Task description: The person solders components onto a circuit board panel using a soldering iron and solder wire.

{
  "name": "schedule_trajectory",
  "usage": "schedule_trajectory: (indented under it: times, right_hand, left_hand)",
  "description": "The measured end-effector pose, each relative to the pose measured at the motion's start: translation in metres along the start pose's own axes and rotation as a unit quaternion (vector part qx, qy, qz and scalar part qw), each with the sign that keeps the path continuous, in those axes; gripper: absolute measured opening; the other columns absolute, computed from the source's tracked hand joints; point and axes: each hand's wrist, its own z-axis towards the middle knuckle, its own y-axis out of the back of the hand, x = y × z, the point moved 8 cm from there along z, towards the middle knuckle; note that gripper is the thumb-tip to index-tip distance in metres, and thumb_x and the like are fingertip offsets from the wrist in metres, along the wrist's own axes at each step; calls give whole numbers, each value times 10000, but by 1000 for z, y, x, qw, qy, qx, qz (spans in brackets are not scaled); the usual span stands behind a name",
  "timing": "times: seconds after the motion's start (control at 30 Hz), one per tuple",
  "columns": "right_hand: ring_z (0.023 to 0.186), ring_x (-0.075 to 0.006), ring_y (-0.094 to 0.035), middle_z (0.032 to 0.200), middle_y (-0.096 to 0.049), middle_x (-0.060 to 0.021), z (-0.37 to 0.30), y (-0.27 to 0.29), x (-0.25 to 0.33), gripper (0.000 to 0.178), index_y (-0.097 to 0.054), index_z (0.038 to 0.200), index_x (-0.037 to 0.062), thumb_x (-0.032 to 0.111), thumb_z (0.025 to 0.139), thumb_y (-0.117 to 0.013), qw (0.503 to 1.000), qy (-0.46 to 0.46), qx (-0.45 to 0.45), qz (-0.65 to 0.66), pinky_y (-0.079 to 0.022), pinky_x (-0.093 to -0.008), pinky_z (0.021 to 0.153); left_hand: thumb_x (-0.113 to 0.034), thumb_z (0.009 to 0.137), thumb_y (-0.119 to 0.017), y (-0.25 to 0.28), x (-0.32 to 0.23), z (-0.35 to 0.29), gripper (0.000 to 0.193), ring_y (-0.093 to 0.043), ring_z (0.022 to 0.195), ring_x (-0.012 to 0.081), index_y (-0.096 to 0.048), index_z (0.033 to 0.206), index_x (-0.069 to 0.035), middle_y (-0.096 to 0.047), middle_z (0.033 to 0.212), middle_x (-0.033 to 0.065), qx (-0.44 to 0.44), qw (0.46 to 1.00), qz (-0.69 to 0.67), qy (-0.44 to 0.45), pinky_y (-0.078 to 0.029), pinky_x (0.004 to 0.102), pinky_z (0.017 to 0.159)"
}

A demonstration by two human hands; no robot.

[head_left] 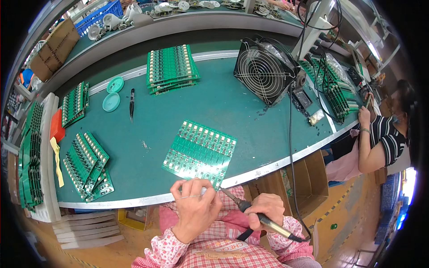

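A green circuit board panel (199,149) with rows of small parts lies on the teal table in front of me, its near corner at the front edge. My left hand (197,207) is closed at that corner, pinching a thin silvery wire (190,196) that looks like solder. In my right hand (269,209) is a soldering iron (273,227), its fingers wrapped round the handle. The iron's tip (223,190) points up and left, close to the board's near corner and my left fingers. Whether it touches the board, I cannot tell.
Board stacks stand at the back (172,67) and left (87,165). Tweezers (132,106) lie beside two turquoise round dishes (111,102). A black fan (263,71) sits back right. The iron's cable (291,156) crosses the table's front edge. At right, a person (380,140) handles something.
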Motion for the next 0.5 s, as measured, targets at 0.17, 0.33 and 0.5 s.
schedule_trajectory:
  times: [0.17,0.33,0.5]
  right_hand:
    - [479,-168,-560,586,-552,-10,3,-8,11,193,-668,860,69,51,670,-700,989,94,79,-88,-437,-270,461]
    - [483,-162,-548,598,-536,-13,-6,-12,14,191,-658,849,68,48,663,-696,981,130,89,-110,-432,-266,460]
    - [481,-174,-561,593,-548,-23,-5,-11,13,166,-651,835,56,36,677,-695,987,98,91,-87,-445,-276,458]
  left_hand:
    - [-93,692,-724,-1,-1,2,142,-542,924,248,-606,770,-80,-590,946,29,-2,1000,-1,1,-314,451,899]
    - [-92,696,-722,0,0,1,150,-545,927,248,-609,794,-79,-591,948,28,2,1000,-9,-6,-316,450,900]
    - [-85,709,-711,3,1,0,135,-556,933,246,-601,788,-76,-593,950,32,2,1000,-17,-12,-319,453,900]
